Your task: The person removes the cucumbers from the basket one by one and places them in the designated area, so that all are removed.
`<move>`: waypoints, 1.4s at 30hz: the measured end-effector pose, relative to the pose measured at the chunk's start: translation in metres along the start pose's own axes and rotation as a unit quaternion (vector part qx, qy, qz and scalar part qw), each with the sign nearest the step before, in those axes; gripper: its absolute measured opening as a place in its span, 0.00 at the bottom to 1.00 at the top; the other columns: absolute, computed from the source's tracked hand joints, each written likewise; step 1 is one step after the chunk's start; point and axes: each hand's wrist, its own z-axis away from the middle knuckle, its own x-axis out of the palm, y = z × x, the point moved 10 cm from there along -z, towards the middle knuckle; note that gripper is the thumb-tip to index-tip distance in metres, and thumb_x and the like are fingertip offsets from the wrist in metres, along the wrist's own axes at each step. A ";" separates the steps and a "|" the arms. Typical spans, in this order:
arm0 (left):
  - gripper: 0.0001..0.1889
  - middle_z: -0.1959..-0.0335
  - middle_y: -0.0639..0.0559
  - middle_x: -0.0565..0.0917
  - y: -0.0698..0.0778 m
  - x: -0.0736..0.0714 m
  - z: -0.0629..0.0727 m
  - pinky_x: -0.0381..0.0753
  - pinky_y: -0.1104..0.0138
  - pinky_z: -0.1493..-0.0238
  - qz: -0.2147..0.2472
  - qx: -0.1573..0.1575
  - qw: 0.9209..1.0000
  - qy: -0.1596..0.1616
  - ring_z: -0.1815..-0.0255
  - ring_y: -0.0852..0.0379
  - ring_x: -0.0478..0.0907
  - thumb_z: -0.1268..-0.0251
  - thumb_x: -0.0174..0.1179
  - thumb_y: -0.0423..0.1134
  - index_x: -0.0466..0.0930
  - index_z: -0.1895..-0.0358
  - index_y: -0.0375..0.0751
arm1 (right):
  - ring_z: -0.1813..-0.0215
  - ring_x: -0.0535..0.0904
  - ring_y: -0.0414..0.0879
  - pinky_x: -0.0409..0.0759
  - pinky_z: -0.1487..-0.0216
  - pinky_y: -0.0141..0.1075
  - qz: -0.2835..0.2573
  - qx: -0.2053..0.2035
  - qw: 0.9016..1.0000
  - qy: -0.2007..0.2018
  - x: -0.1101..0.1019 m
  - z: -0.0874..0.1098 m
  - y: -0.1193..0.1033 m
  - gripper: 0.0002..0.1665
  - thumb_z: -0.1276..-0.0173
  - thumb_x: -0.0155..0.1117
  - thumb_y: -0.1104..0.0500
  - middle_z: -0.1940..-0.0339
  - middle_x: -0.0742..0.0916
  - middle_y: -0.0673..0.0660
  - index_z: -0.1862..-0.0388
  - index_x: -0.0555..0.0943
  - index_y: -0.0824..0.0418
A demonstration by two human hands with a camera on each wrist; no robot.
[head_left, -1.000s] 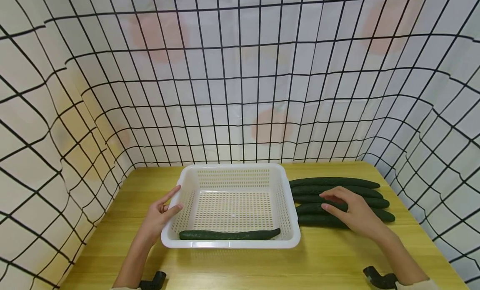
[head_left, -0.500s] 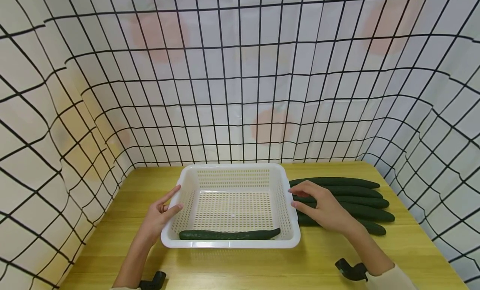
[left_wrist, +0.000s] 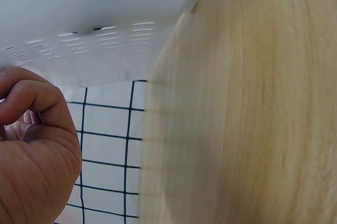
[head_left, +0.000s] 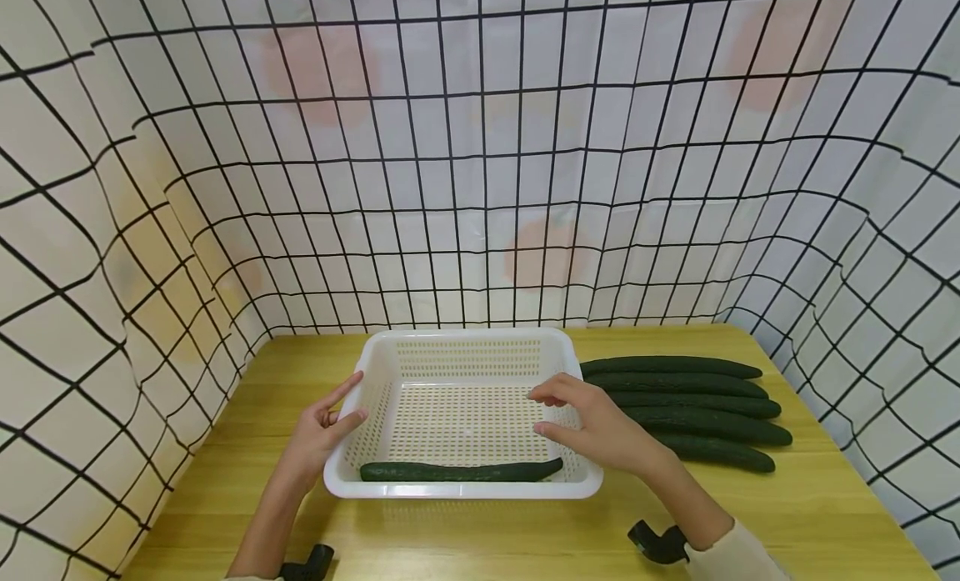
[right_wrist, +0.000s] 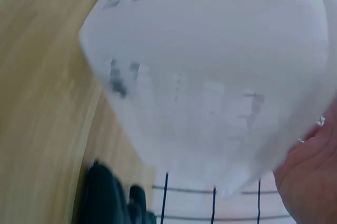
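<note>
A white plastic basket [head_left: 465,489] with slotted walls stands on the table, and one dark green cucumber [head_left: 461,471] lies along its near side. My left hand [head_left: 315,439] holds the basket's left rim, thumb over the edge and fingers outside. In the left wrist view, the left hand [left_wrist: 39,145] has curled fingers by the basket wall [left_wrist: 100,2]. Over the basket's right rim reaches my right hand [head_left: 600,423], thumb and fingers apart with nothing between them. The right wrist view shows the basket's outer wall [right_wrist: 210,66] and part of the right hand [right_wrist: 310,176].
Several more cucumbers [head_left: 705,423] lie side by side on the wooden table [head_left: 480,539], to the right of the basket. A black wire grid [head_left: 480,206] with white sheeting behind it encloses the back and sides.
My right hand has moved left, from above the loose cucumbers, past the basket's right rim, to over its inside. The left hand and the basket have stayed put.
</note>
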 end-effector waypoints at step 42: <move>0.37 0.58 0.31 0.89 0.001 0.001 0.001 0.91 0.51 0.63 -0.001 0.006 1.000 -0.004 0.60 0.42 0.91 0.26 0.64 0.40 0.60 0.18 0.54 | 0.50 0.83 0.42 0.83 0.47 0.34 0.077 0.047 0.961 -0.260 0.110 -0.028 -0.004 0.25 0.31 0.73 0.52 0.48 0.87 0.51 0.37 0.82 0.56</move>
